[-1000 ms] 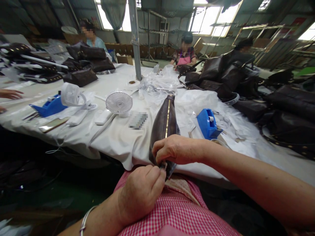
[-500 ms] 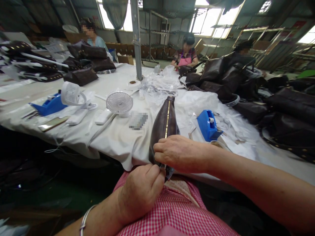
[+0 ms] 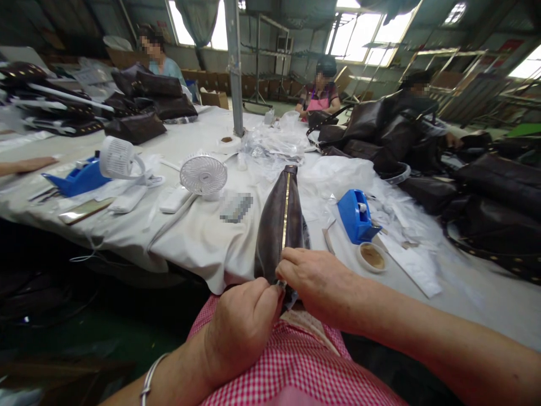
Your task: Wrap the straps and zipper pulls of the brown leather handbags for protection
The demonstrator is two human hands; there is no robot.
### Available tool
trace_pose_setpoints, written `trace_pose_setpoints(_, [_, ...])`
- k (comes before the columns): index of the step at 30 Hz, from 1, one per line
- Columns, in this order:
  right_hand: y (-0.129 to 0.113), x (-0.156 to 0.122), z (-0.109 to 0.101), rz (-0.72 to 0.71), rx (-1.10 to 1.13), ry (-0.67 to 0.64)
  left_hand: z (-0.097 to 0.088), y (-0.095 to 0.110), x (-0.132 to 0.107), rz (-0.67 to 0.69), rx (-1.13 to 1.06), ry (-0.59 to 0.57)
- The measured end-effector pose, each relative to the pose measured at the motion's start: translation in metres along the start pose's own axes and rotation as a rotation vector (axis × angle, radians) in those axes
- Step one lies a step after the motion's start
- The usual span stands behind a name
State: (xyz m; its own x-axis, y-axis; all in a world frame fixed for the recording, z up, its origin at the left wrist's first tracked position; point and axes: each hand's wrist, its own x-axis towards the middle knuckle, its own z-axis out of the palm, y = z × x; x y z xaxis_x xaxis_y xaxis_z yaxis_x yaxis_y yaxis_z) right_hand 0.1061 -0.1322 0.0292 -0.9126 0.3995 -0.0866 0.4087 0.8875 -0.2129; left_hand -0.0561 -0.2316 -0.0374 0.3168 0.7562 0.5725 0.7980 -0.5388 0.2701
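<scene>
A dark brown leather bag (image 3: 270, 228) stands on the cloth-covered table's near edge, its gold zipper (image 3: 286, 211) running along the top away from me. My left hand (image 3: 245, 313) is closed on the bag's near end, where the fingertips pinch beside the zipper's end. Close against it, my right hand (image 3: 315, 282) is closed too, thumb and fingers pinching at the near end of the zipper. The small part between the fingertips is mostly hidden. Clear plastic shows under the bag's near end.
Blue tape dispensers (image 3: 358, 217) stand right and left. A small dish (image 3: 372, 257) lies near my right forearm. White fans (image 3: 203, 173) and a phone-like item (image 3: 236, 207) are at left. Dark bags (image 3: 422, 141) pile at right; people sit across the table.
My right hand has slid toward me along the zipper, from the bag's top to its near end beside my left hand. Another person's hand has appeared at the far left.
</scene>
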Motion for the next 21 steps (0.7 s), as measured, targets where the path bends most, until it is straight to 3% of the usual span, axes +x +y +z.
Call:
trace_pose_setpoints(10, [-0.008,-0.017,0.044,0.174,0.245,0.309,0.002,0.004,0.004,-0.055,0.036,0.008])
trace_pose_setpoints(16, [-0.013,-0.028,0.053,0.18,0.531,0.458,0.008,0.004,0.003,-0.082,0.023,0.021])
trace_pose_setpoints(21, [-0.011,-0.026,0.064,0.215,0.555,0.551,0.009,0.004,0.003,-0.185,-0.078,0.021])
